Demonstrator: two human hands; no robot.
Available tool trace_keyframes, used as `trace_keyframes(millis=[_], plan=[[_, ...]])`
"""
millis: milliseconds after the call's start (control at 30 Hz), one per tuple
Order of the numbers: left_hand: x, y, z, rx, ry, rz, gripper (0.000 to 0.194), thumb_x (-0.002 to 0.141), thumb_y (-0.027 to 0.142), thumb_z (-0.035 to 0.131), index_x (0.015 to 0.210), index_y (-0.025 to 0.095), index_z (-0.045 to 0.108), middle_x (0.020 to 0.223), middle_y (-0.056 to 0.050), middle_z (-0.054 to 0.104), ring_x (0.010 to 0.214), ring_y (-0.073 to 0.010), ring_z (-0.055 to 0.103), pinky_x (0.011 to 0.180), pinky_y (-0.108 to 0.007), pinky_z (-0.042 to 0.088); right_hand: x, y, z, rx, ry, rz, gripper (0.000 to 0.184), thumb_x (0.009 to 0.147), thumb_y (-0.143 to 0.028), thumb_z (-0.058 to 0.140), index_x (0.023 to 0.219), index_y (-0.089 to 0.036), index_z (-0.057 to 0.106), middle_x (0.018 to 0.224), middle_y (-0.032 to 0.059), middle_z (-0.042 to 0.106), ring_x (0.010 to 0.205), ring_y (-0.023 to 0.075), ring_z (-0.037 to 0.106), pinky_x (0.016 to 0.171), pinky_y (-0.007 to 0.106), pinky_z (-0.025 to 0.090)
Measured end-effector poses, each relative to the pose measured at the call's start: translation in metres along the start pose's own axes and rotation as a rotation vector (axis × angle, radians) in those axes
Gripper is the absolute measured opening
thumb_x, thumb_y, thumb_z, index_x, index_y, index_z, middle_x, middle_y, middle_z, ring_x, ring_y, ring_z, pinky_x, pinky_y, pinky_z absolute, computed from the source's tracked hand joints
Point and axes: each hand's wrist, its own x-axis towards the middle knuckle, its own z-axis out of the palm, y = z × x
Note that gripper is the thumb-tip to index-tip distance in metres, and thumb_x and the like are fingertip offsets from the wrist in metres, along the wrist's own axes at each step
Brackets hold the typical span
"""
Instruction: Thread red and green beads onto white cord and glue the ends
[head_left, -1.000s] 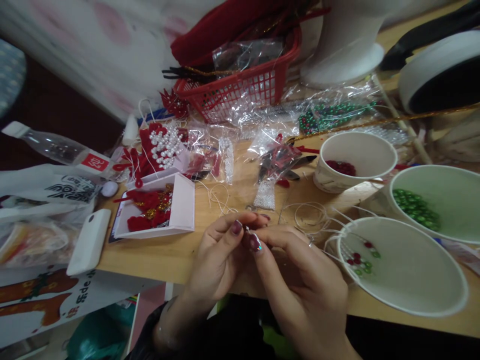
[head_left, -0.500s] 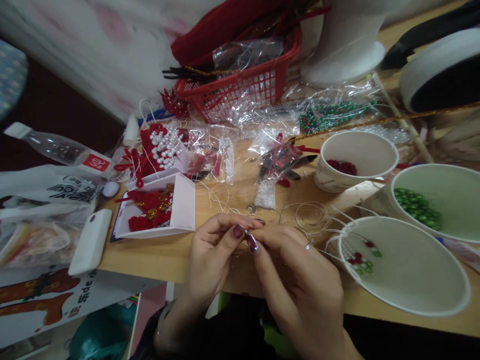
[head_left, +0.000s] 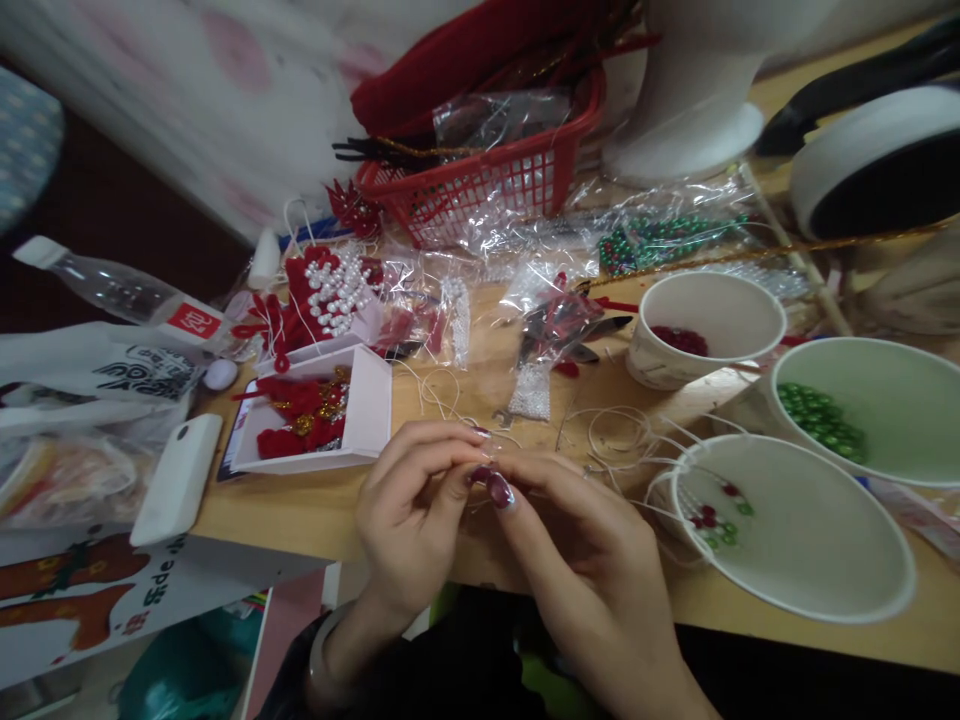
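Observation:
My left hand [head_left: 412, 510] and my right hand [head_left: 600, 565] meet over the table's front part, thumbs and forefingers pinched tip to tip. Whatever lies between the fingertips is too small to make out. Just behind them, thin white cord [head_left: 622, 435] runs in loose loops toward the cups on the right. Strung red, green and white beads [head_left: 709, 518] hang inside the nearest paper cup [head_left: 810, 545]. A second cup [head_left: 907, 400] contains green beads [head_left: 821, 420], and a third [head_left: 739, 300] has dark red beads [head_left: 679, 340]. A small bag of white beads [head_left: 531, 392] lies beyond my fingers.
To the left, a white box [head_left: 367, 405] holds red and gold ornaments, near a white case [head_left: 178, 480] and a plastic bottle [head_left: 112, 290]. Behind stand a red basket [head_left: 487, 180], clear plastic bags [head_left: 555, 290] and a white stand [head_left: 682, 140].
Both hands have shifted slightly left, and their fingertips have rolled closer, with the right thumb now covering more of the left thumb's tip. The camera view has moved a little.

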Motion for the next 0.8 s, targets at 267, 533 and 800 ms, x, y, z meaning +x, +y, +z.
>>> trace_keyframes(millis=[267, 533, 800], plan=[[-0.003, -0.005, 0.000, 0.090, 0.104, 0.250, 0.020, 0.080, 0.009, 0.073, 0.087, 0.026, 0.079, 0.084, -0.001, 0.073, 0.080, -0.0173, 0.066, 0.077, -0.027, 0.053, -0.005, -0.002, 0.004, 0.068, 0.038, 0.113, 0.016, 0.090, -0.016, 0.063, 0.094, -0.025, 0.076, 0.086, -0.0005, 0.077, 0.075, 0.0125, 0.073, 0.069, 0.022, 0.058], [-0.005, -0.017, -0.011, -0.082, 0.149, 0.214, 0.010, 0.098, 0.016, 0.052, 0.092, 0.019, 0.059, 0.088, -0.001, 0.068, 0.060, -0.0080, 0.063, 0.051, -0.019, 0.050, -0.013, -0.016, 0.002, -0.101, 0.032, 0.095, 0.010, 0.093, -0.024, 0.060, 0.090, -0.027, 0.070, 0.085, -0.0028, 0.073, 0.078, 0.0131, 0.068, 0.072, 0.024, 0.053], [-0.002, -0.010, -0.020, -0.253, 0.229, 0.055, 0.015, 0.102, 0.028, 0.047, 0.089, 0.020, 0.050, 0.085, 0.000, 0.068, 0.046, -0.0033, 0.055, 0.041, -0.016, 0.041, -0.004, -0.051, -0.018, -0.263, -0.114, 0.167, 0.011, 0.096, -0.033, 0.055, 0.090, -0.028, 0.064, 0.087, -0.0020, 0.067, 0.085, 0.0155, 0.064, 0.070, 0.025, 0.048]])
